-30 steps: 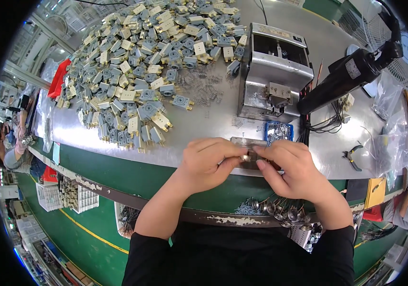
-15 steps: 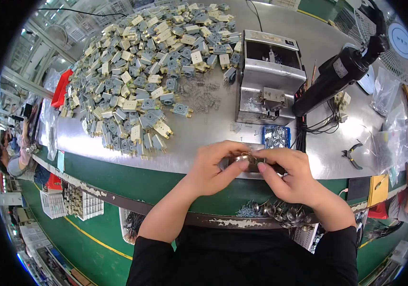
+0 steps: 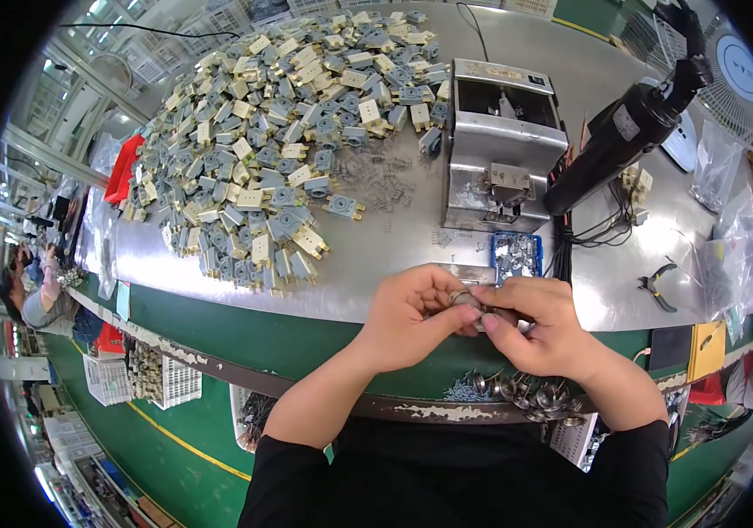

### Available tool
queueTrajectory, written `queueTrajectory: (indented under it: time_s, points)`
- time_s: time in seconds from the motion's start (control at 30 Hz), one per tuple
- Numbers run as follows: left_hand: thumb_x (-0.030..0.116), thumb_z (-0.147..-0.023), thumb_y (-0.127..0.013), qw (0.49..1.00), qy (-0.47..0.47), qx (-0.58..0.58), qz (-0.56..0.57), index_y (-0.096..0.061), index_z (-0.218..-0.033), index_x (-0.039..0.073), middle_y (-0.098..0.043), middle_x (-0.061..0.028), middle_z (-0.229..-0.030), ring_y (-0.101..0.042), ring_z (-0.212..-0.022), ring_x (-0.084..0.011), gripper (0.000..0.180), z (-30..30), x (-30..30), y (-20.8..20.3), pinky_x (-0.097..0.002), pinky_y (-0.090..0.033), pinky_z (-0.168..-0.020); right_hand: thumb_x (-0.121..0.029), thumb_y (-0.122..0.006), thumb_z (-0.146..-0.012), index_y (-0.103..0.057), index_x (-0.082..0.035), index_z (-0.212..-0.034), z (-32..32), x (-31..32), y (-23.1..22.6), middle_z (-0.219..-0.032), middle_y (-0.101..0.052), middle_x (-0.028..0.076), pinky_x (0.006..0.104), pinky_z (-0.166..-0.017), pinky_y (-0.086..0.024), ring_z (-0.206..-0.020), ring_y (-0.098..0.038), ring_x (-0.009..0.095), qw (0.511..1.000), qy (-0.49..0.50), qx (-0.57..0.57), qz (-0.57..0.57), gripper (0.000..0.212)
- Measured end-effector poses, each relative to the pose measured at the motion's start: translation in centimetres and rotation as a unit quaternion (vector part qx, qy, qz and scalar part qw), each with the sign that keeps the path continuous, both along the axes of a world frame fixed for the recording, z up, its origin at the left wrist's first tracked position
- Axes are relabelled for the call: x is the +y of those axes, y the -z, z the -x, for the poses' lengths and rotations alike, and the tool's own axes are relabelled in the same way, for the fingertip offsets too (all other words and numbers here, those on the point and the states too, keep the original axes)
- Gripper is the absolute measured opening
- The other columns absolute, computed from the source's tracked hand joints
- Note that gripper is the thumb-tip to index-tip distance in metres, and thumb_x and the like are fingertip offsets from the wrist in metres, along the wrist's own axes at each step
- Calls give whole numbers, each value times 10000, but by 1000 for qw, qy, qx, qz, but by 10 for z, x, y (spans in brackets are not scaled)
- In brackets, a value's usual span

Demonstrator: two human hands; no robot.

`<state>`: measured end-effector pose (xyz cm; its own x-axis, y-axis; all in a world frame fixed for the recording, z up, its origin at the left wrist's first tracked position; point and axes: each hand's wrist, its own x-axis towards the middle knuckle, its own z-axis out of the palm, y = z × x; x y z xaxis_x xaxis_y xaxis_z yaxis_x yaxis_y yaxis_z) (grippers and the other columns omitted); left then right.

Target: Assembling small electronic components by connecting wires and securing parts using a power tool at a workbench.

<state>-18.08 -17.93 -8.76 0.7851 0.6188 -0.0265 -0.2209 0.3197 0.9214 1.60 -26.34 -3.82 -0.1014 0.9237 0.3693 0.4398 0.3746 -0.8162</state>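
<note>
Above the front edge of the table, my two hands meet around a small round metal part [image 3: 462,299]. My left hand [image 3: 407,319] has its thumb and fingers closed on that part from the left. From the other side my right hand [image 3: 542,327] pinches at it, thumb and forefinger pressed close to the left thumb. The fingers cover most of the part, so its full shape is hidden. Just beyond the hands is a blue tray [image 3: 494,253] of small metal pieces. Several round metal parts with thin stems [image 3: 545,398] lie on the edge below, beside loose screws [image 3: 466,387].
A large heap of grey and cream blocks [image 3: 262,150] covers the back left, with loose springs [image 3: 385,172] beside it. A metal bench machine [image 3: 504,145] stands behind the tray, next to a black cylinder on an arm [image 3: 618,145]. Pliers [image 3: 657,287] lie at right.
Both hands have drawn closer together around the round metal part, which is turned and more covered now. The whole view has shifted slightly.
</note>
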Motion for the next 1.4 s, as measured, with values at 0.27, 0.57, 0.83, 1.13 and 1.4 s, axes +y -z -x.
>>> queueTrajectory:
  time_s: [0.27,0.57,0.83,1.13,1.4]
  points:
    - [-53,-941,-709,978,-103,25,-178,-592,-1136,-53,-739,-144,-957,-756,-878,-203,228,-5,3,8,-317,-637,-772,28,-677,-877,-707,72,-1215,-6,5,5,-900,-737,186,322,-633,-533,-675,-669,233,1000,4,10,23,342]
    - [87,-1006,-681,997,-26,-45,54,-564,-1131,-27,-744,-165,-945,-771,-825,-257,206,-3,5,1,-347,-635,-700,33,-659,-897,-734,59,-1171,-15,8,-6,-824,-722,151,343,-664,-536,-697,-683,256,997,-32,15,64,284]
    - [49,-1002,-671,991,-112,5,-68,-567,-1096,-17,-738,-158,-929,-763,-798,-231,155,-9,-1,-3,-332,-638,-690,38,-664,-903,-736,61,-1161,-7,9,7,-754,-674,139,307,-602,-492,-661,-654,218,1000,13,-20,3,269]
    - [100,-975,-718,998,50,23,28,-607,-1118,-6,-746,-140,-920,-769,-871,-266,210,13,11,-17,-351,-609,-734,-47,-728,-835,-741,0,-1205,-27,12,-9,-745,-659,114,352,-602,-483,-644,-622,233,990,-93,-37,95,373]
    - [168,-782,-775,544,-255,456,-656,-722,-1117,72,-656,-70,-1011,-611,-1003,-287,352,106,67,-37,-417,-480,-851,-30,-735,-737,-692,-1,-1038,-50,5,0,-901,-627,168,432,-717,-528,-826,-649,376,946,34,-307,103,305]
